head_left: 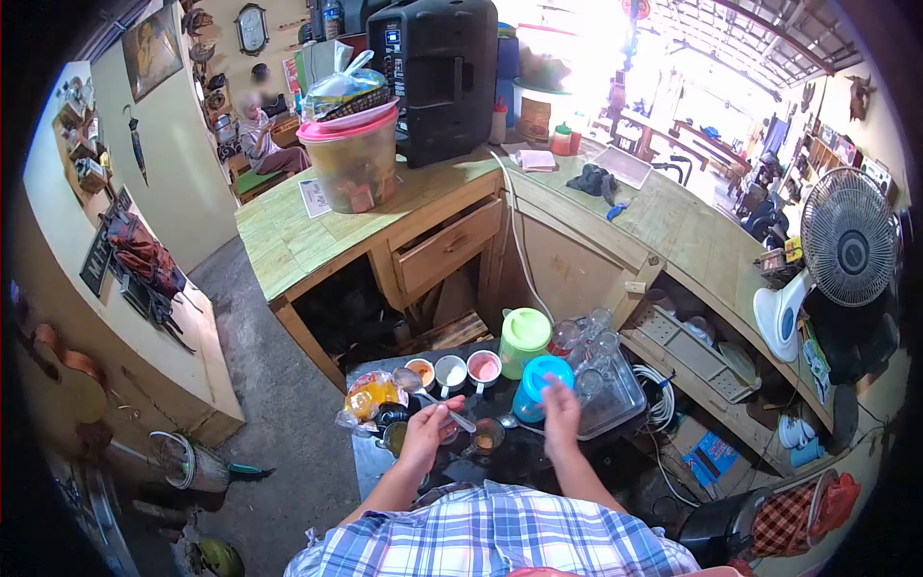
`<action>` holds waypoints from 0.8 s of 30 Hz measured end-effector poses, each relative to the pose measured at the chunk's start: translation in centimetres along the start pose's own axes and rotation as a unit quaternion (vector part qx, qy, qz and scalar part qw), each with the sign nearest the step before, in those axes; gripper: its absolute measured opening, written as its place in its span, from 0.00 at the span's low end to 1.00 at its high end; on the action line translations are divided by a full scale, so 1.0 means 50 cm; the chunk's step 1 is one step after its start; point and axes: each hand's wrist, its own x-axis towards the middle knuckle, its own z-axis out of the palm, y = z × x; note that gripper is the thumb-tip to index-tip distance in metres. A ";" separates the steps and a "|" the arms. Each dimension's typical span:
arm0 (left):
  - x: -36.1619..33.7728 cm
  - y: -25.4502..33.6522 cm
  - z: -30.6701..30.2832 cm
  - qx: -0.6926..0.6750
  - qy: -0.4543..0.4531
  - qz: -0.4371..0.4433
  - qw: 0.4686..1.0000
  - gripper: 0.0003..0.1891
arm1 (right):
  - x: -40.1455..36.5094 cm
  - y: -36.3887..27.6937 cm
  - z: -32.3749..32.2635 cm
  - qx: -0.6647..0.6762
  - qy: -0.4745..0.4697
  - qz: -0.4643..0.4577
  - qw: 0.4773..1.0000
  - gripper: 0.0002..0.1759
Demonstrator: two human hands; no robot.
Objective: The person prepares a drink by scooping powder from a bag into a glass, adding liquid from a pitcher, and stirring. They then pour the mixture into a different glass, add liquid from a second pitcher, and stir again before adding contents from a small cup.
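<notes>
My left hand is closed, finger and thumb pinching a metal spoon whose bowl points away from me. Under and beside it are a dark round item and a small glass with brownish contents. My right hand has its fingers stretched out, overlapping the front of a blue-lidded jar. A second spoon lies between the hands. Three white cups stand in a row, holding orange powder, white powder and pink powder.
Behind the jar stands a green-lidded container. Upturned glasses crowd a clear plastic tray at right. A yellow plastic packet sits at left. Beyond is a wooden counter with a pink-lidded bucket; a person sits farther back.
</notes>
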 end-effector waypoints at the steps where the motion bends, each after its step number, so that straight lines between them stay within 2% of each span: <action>1: -0.001 0.002 -0.011 -0.018 0.002 0.006 1.000 0.15 | 0.048 0.031 -0.031 -0.142 0.075 -0.194 0.968 0.21; 2: -0.003 0.003 -0.021 -0.002 0.011 0.006 1.000 0.16 | 0.055 -0.004 -0.043 -0.260 0.139 -0.212 0.932 0.28; 3: -0.008 0.006 -0.028 -0.003 0.013 0.006 1.000 0.16 | 0.071 0.004 -0.062 -0.261 0.138 -0.212 0.932 0.28; 5: -0.018 0.012 -0.034 0.009 0.017 -0.001 1.000 0.16 | 0.130 0.066 -0.100 -0.367 0.136 -0.140 0.910 0.33; 6: -0.020 0.008 -0.036 -0.009 0.029 -0.010 0.999 0.16 | 0.158 0.113 -0.107 -0.256 0.110 -0.052 0.959 0.39; 7: -0.021 0.010 -0.036 -0.010 0.031 -0.009 0.999 0.16 | 0.179 0.152 -0.133 -0.256 0.108 -0.052 0.959 0.39; 9: -0.030 0.014 -0.034 0.015 0.032 -0.017 0.999 0.16 | 0.187 0.159 -0.142 -0.354 0.014 0.060 0.933 0.40; 10: -0.032 0.014 -0.032 0.013 0.035 -0.016 0.999 0.16 | 0.188 0.157 -0.142 -0.355 0.011 0.060 0.933 0.40; 12: -0.035 0.013 -0.031 0.004 0.034 -0.011 0.999 0.15 | 0.165 0.115 -0.130 -0.268 -0.068 0.193 0.941 0.35; 13: -0.034 0.010 -0.032 0.003 0.035 -0.012 0.999 0.15 | 0.152 0.108 -0.127 -0.269 -0.069 0.194 0.941 0.35; 15: -0.029 0.007 -0.035 0.007 0.032 0.018 0.999 0.15 | 0.134 0.100 -0.118 -0.162 -0.161 0.251 0.941 0.35; 19: -0.033 0.022 -0.032 0.013 0.035 0.012 0.999 0.15 | 0.106 0.101 -0.105 -0.131 -0.124 0.206 0.962 0.28; 21: -0.034 0.024 -0.031 0.012 0.036 0.010 0.999 0.15 | 0.088 0.068 -0.085 -0.135 -0.009 0.181 0.974 0.20; 22: -0.035 0.023 -0.031 0.011 0.036 0.008 0.999 0.15 | 0.097 0.081 -0.095 -0.136 -0.009 0.182 0.974 0.20; 24: -0.035 0.024 -0.030 0.017 0.032 0.008 0.999 0.15 | 0.123 0.098 -0.112 -0.192 0.020 0.102 0.976 0.17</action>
